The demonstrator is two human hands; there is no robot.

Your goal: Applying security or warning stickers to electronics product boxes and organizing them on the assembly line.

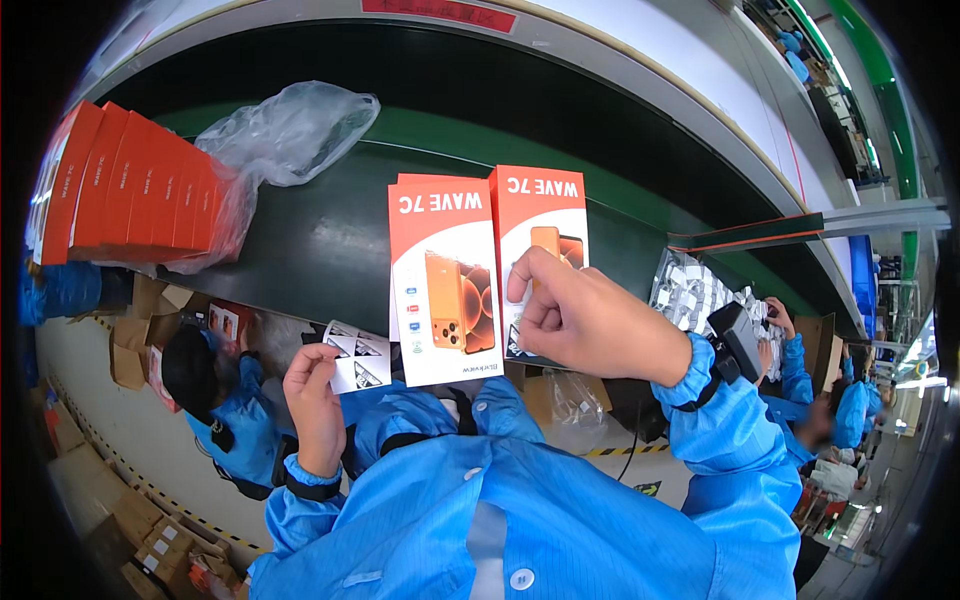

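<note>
Two orange-and-white phone boxes lie side by side on the dark conveyor belt (pixel 300 250). My right hand (pixel 580 315) rests on the right box (pixel 540 215), fingers curled, thumb and fingertips pressing on its lower front. The left box (pixel 445 280) lies free beside it, overlapping another box beneath. My left hand (pixel 315 395) is lower left, below the belt edge, pinching a white sheet of labels (pixel 355 358) with black triangular marks. Both arms wear blue sleeves; a black device is strapped to my right wrist (pixel 735 340).
A row of red boxes (pixel 130 185) stands at the far left, half wrapped in a clear plastic bag (pixel 290 130). A tray of small white parts (pixel 700 290) sits at the right. Other workers in blue sit at left and right. Cardboard boxes (pixel 150 520) lie on the floor.
</note>
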